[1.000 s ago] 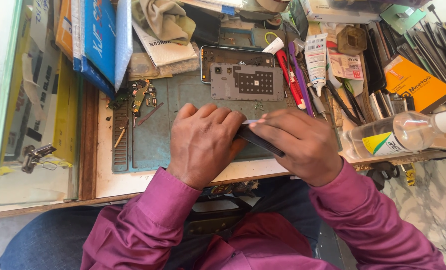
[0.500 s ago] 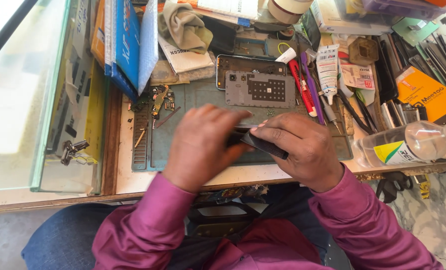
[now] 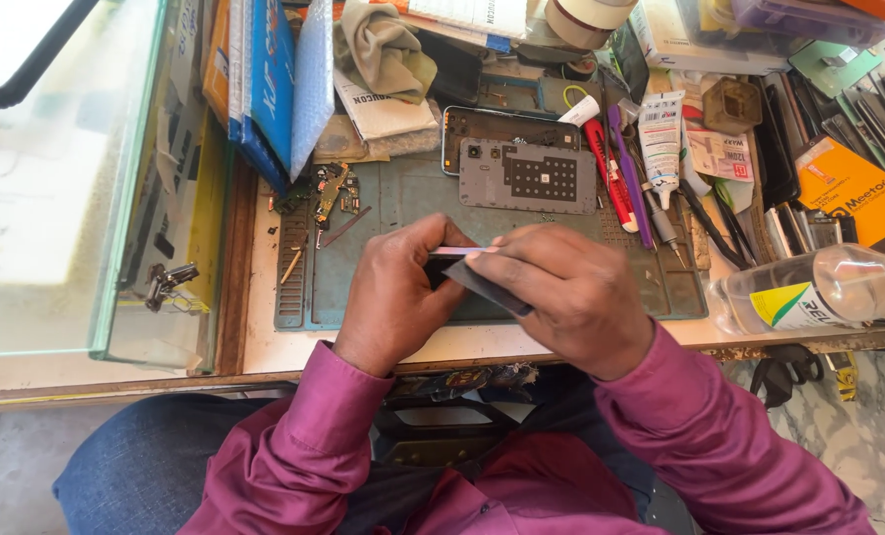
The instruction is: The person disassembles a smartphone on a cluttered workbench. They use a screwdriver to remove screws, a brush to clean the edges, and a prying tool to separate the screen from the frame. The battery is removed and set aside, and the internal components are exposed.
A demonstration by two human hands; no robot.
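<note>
Both hands met over the blue-green rubber work mat (image 3: 383,267) on the counter (image 3: 264,342). The left hand (image 3: 395,297) had its fingers clenched around a thin, dark flat phone panel with a pale edge (image 3: 467,269), and the right hand (image 3: 571,295) grasped the same panel from the other side, fingers curled over it. The panel was held just above the mat, tilted. Beyond the hands lay a grey opened phone back with a small chip board (image 3: 527,176), and a clear plastic bottle (image 3: 814,289) lay at the right.
</note>
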